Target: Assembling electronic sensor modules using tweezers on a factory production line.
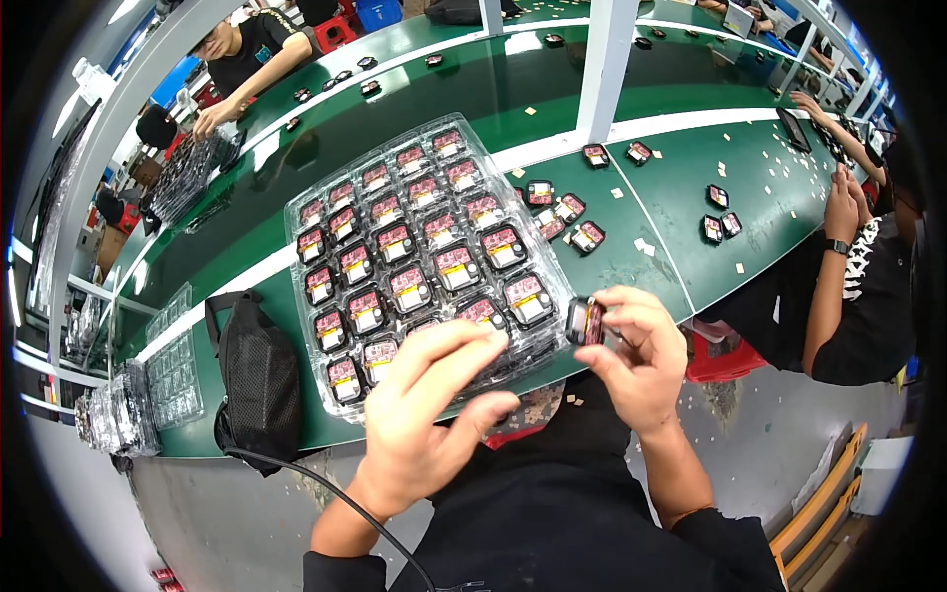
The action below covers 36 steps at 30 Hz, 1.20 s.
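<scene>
A clear plastic tray [449, 120] lies on the green work surface in front of me. Its pockets hold rows of small black rounded-square devices [407, 287] with red, white and yellow labels. My left hand [424, 405] is over the tray's near edge, thumb apart and fingers stretched out. Its fingertips cover part of one device [480, 311]; whether they touch it I cannot tell. Just off the tray's near right corner, my right hand [641, 355] pinches a small black device [586, 322], tilted on edge, between thumb and fingers.
Loose devices [588, 237] and pale paper bits [644, 247] lie to the tray's right. A black bag [258, 370] and stacked clear trays [118, 409] are at the left. Beyond a white post [604, 74] runs a green conveyor [473, 74]. Other people work at far left and right.
</scene>
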Each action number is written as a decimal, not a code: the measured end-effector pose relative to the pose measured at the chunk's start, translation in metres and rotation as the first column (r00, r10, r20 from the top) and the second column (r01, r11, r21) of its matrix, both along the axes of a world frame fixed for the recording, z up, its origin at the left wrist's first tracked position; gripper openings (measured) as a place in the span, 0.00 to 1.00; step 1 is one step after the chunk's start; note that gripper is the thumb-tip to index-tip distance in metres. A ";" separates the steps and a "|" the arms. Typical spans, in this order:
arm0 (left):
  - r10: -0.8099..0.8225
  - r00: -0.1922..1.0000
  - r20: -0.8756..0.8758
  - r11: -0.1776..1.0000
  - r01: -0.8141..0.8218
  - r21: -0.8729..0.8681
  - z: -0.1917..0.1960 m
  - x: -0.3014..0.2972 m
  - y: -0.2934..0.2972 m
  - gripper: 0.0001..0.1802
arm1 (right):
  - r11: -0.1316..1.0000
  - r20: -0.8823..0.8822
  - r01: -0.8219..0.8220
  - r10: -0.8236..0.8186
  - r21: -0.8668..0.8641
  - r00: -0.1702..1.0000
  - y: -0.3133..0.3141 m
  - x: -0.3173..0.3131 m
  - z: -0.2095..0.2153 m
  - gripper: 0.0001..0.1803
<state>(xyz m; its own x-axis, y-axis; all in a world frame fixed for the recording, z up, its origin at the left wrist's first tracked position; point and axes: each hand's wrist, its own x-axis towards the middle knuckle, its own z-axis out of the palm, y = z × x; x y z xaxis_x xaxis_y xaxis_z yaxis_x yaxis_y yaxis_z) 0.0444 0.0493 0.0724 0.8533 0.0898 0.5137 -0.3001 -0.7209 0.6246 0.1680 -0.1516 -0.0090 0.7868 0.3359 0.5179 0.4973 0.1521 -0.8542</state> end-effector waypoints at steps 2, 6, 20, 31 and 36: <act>-0.106 0.992 -0.071 0.952 0.081 -0.296 -0.017 -0.009 -0.014 0.33 | 0.990 0.045 -0.141 0.141 0.001 0.989 -0.003 -0.015 0.010 0.23; -0.187 0.982 -0.037 0.742 0.117 -0.660 -0.036 -0.020 -0.037 0.36 | 0.944 0.040 -0.329 0.327 0.040 0.944 0.003 -0.035 0.022 0.23; -0.037 0.998 0.055 0.391 0.065 -0.918 -0.052 -0.029 -0.041 0.35 | 0.953 0.619 0.139 0.059 -0.267 0.783 0.009 -0.026 0.030 0.16; -0.026 1.000 -0.010 0.373 0.000 -0.928 -0.049 -0.029 -0.044 0.40 | 0.966 0.713 0.166 0.026 -0.199 0.700 0.006 -0.024 0.029 0.15; -0.020 0.999 -0.034 0.385 -0.024 -0.923 -0.048 -0.029 -0.046 0.40 | 0.961 0.698 0.136 0.075 -0.243 0.712 0.007 -0.025 0.028 0.16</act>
<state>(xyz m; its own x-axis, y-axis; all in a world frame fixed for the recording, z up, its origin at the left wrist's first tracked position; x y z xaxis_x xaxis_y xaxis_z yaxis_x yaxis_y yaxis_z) 0.0154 0.0031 0.0241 0.8668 0.4913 0.0854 -0.2630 0.3047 0.9154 0.1425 -0.1449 0.0189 0.2494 0.5206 0.8166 0.9631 -0.0451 -0.2654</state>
